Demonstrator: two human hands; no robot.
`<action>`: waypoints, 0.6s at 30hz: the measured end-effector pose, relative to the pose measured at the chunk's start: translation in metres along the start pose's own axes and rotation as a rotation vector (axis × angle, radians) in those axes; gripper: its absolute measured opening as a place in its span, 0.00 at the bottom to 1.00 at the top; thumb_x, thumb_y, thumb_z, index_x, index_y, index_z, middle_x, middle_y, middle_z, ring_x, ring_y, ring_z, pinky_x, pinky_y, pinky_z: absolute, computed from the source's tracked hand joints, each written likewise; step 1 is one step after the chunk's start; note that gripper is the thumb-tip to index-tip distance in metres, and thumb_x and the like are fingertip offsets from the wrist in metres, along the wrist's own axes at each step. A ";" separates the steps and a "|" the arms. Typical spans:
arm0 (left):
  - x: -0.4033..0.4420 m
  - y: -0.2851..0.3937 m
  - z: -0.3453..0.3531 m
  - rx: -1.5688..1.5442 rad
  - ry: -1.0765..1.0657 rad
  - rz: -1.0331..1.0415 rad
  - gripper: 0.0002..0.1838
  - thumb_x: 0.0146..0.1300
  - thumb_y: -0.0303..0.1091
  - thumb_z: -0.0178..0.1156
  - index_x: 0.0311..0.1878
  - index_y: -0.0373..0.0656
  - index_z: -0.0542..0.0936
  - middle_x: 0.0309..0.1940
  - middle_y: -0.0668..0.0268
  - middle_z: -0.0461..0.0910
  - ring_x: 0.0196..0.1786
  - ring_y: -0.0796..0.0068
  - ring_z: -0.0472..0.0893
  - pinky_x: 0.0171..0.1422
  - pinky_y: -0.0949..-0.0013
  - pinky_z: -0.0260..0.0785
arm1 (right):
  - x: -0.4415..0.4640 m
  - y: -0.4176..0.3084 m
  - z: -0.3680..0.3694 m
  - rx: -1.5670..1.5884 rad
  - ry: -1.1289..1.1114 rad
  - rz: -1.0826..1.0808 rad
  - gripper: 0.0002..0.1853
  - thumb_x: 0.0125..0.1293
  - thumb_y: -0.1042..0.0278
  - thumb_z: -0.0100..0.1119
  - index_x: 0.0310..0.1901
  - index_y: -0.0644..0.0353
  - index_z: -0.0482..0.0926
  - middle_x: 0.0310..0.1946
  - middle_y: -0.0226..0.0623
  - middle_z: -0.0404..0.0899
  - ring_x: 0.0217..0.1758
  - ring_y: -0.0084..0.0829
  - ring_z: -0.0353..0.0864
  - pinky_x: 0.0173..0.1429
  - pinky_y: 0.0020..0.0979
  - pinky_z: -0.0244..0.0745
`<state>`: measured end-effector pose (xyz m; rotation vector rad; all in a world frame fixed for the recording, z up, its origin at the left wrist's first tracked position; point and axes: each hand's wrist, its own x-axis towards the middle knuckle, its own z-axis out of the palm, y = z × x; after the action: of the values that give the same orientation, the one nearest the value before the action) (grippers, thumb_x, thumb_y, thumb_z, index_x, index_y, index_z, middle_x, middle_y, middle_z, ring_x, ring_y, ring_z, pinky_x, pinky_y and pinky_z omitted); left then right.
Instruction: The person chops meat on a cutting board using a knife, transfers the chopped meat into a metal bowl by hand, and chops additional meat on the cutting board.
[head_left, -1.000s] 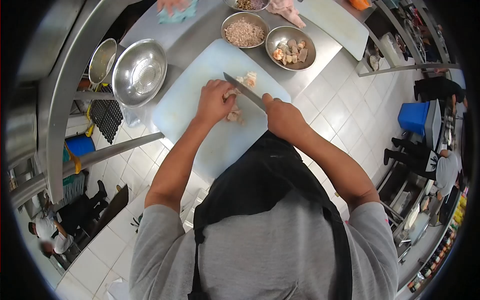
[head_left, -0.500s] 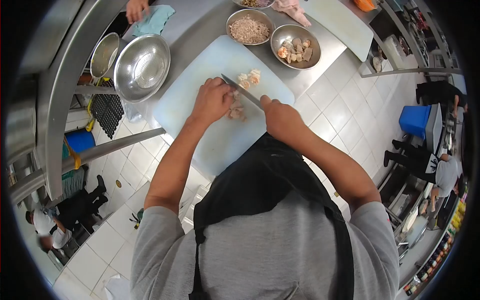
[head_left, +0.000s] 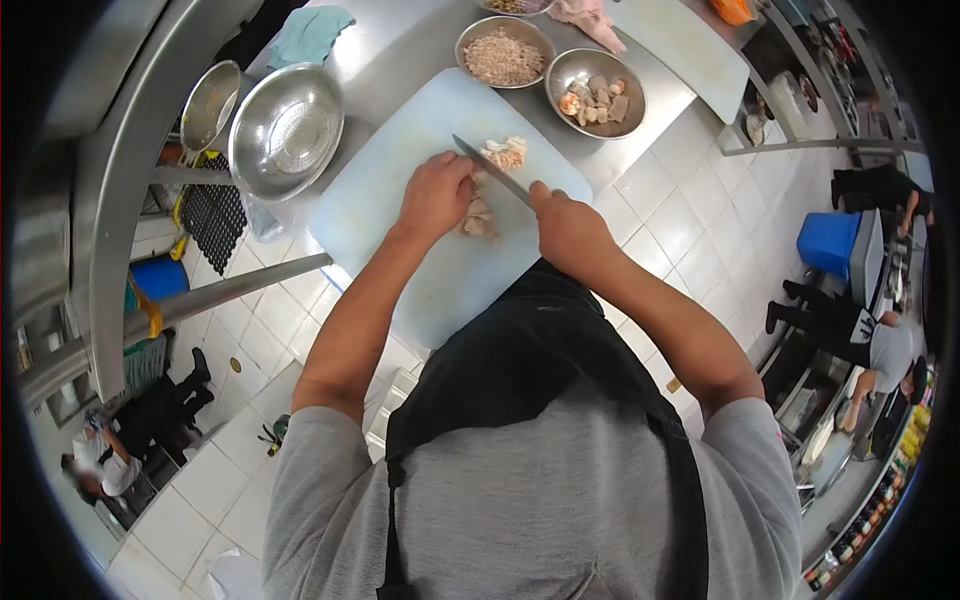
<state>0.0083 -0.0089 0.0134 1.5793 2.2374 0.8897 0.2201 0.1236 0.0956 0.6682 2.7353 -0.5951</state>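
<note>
A white cutting board (head_left: pixel 420 290) lies on the steel table. My right hand (head_left: pixel 575 230) is closed round the handle of a knife (head_left: pixel 497 174), whose blade points up and left over the board. Left of the blade, my left hand (head_left: pixel 437 195) has its fingers curled down at a pale piece of food, mostly hidden by them. Pale chunks (head_left: pixel 478 220) lie between my hands, below the blade. On the blade's far side sits a small pile of white and orange cut pieces (head_left: pixel 505 152).
Beyond the board stand a bowl of finely chopped food (head_left: pixel 545 50) and a bowl of chunks (head_left: pixel 640 105). A perforated steel bowl (head_left: pixel 250 170) is at the left, near a teal cloth (head_left: pixel 308 36). Other people (head_left: pixel 893 345) stand at the far right and lower left.
The knife has shifted slightly along the food, and the pile on its far side looks larger. Another person's hand has left the teal cloth. The view has shifted a little.
</note>
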 end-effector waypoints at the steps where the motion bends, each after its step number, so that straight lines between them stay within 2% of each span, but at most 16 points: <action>1: -0.001 0.002 -0.004 -0.012 -0.018 -0.005 0.13 0.66 0.24 0.66 0.52 0.43 0.90 0.42 0.57 0.86 0.49 0.50 0.87 0.56 0.51 0.82 | 0.006 0.000 -0.001 -0.007 -0.004 -0.002 0.11 0.73 0.77 0.56 0.54 0.66 0.72 0.41 0.57 0.86 0.40 0.56 0.93 0.42 0.50 0.89; 5: 0.001 0.005 -0.009 -0.040 -0.028 -0.031 0.11 0.66 0.27 0.69 0.50 0.42 0.89 0.41 0.57 0.86 0.46 0.52 0.88 0.55 0.52 0.82 | 0.007 -0.006 -0.026 -0.045 -0.026 -0.025 0.11 0.73 0.77 0.56 0.54 0.66 0.72 0.41 0.57 0.86 0.39 0.56 0.93 0.41 0.50 0.89; 8: -0.003 -0.002 -0.005 -0.037 0.008 -0.031 0.09 0.66 0.28 0.69 0.48 0.42 0.89 0.40 0.58 0.86 0.44 0.52 0.88 0.52 0.53 0.81 | -0.001 -0.002 -0.006 0.022 0.037 -0.030 0.10 0.73 0.77 0.55 0.54 0.66 0.72 0.40 0.57 0.86 0.38 0.57 0.92 0.42 0.52 0.89; 11: -0.010 -0.004 0.000 -0.019 0.012 -0.077 0.08 0.65 0.27 0.70 0.47 0.42 0.89 0.39 0.58 0.87 0.44 0.53 0.88 0.51 0.53 0.81 | 0.006 0.001 0.004 0.016 0.007 -0.033 0.10 0.73 0.77 0.55 0.53 0.65 0.72 0.40 0.57 0.86 0.38 0.57 0.92 0.42 0.53 0.89; 14: -0.013 -0.006 0.007 -0.065 0.091 -0.060 0.07 0.64 0.26 0.72 0.45 0.42 0.89 0.39 0.58 0.86 0.44 0.52 0.88 0.51 0.51 0.80 | -0.001 -0.007 -0.022 0.023 -0.025 -0.018 0.11 0.73 0.77 0.55 0.54 0.65 0.72 0.40 0.58 0.86 0.39 0.57 0.92 0.43 0.53 0.89; 18: -0.016 -0.006 0.012 -0.040 0.129 0.008 0.06 0.63 0.25 0.72 0.43 0.41 0.89 0.40 0.59 0.86 0.46 0.51 0.87 0.53 0.51 0.80 | -0.001 -0.001 0.001 0.026 -0.019 -0.034 0.10 0.73 0.76 0.55 0.54 0.65 0.72 0.41 0.58 0.86 0.40 0.58 0.92 0.42 0.53 0.88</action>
<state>0.0159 -0.0213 -0.0015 1.5562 2.2853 1.0596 0.2202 0.1222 0.0957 0.6203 2.7302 -0.6431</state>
